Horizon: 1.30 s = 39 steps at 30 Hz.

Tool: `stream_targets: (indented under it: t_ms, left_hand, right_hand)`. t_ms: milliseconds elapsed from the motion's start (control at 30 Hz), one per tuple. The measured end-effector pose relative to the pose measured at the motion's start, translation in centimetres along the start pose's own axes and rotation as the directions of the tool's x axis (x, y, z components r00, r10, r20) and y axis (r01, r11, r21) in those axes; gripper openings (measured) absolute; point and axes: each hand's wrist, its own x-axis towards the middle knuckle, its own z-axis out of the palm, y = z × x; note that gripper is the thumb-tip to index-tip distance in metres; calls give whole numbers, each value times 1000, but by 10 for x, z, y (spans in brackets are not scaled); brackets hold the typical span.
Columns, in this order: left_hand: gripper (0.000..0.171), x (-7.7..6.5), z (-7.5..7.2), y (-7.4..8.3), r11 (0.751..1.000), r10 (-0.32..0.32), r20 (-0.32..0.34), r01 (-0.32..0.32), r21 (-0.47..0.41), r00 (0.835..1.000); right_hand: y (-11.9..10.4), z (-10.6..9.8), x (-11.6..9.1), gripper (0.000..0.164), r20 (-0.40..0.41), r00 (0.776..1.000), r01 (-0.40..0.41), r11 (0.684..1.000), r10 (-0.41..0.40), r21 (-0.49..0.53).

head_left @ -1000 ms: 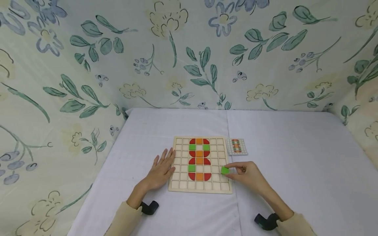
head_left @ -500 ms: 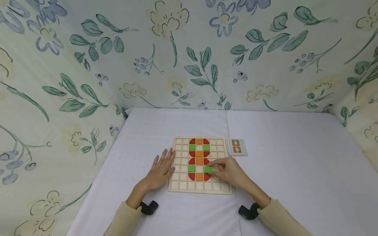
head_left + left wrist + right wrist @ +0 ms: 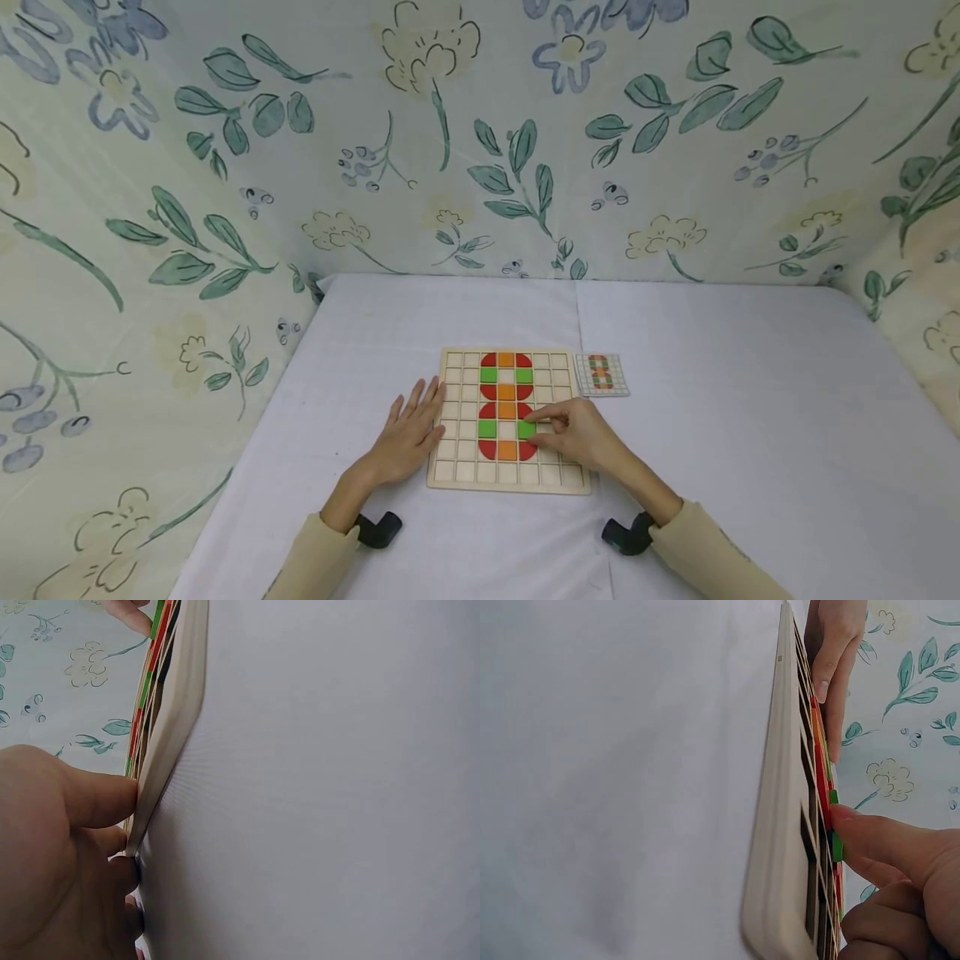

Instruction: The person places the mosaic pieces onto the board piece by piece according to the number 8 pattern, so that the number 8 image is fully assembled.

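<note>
A square wooden grid board [image 3: 465, 472] lies on the white cloth, with red, orange and green tiles set in its middle columns. My right hand [image 3: 588, 432] pinches a green square tile [image 3: 527, 430] between thumb and fingers, over a cell in the right column of the pattern. In the right wrist view that green tile [image 3: 836, 846] sits tilted, partly above the grid. My left hand [image 3: 405, 437] rests at the board's left edge, fingers extended; the left wrist view shows its thumb [image 3: 105, 799] against the wooden rim.
A small pattern card [image 3: 602, 375] with a grid and a coloured figure lies just beyond the board's upper right edge. White cloth [image 3: 720, 358] covers the table. A flowered curtain [image 3: 480, 150] hangs behind and at the sides.
My right hand has moved left with the green tile, from the board's right edge to the cell between the red pieces. The left hand stays in place.
</note>
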Motion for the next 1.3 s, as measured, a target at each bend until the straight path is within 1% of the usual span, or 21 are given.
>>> stream_targets:
  t_ms: [133,233,333,467,600,700,800,1000,1167,1300]
  left_hand:
    - [63,-1,0,1,1000,6,-5,-6,1,1000]
    - [62,-3,-1,1,1000,20,-24,-20,-19,1000]
    - [62,-4,-1,1,1000,21,-24,-21,-12,999]
    - [63,-3,1,-1,999,30,-28,-30,-21,999]
    - [64,-1,2,-3,1000,17,-15,-17,-9,1000]
    - [64,0,2,-5,1000,-2,4,2,8,1000]
    - [65,0,3,-7,1000,-11,9,11,19,1000]
    - [64,1,4,-9,1000,-1,-3,1,22,1000]
    - [65,3,5,-10,999,-12,12,11,35,1000]
    - [65,4,5,-10,999,-16,27,15,41,999]
  right_hand:
    - [1,0,-1,24,2,1000,1,1000,-1,4]
    - [1,-1,-2,25,8,1000,5,1000,-5,4]
    - [1,-1,-3,26,13,1000,4,1000,-4,6]
    - [3,-2,-4,27,10,1000,-15,1000,15,10]
    - [5,-3,-5,27,-3,1000,-31,999,31,14]
    - [5,-3,-4,26,-13,1000,-26,999,26,18]
    - [4,-3,-3,26,-11,1000,-20,1000,20,20]
    - [5,-2,-1,25,-11,999,-37,999,38,24]
    - [8,-4,-2,26,-6,1000,-22,999,22,48]
    - [10,-4,-2,26,-6,1000,-17,999,18,47]
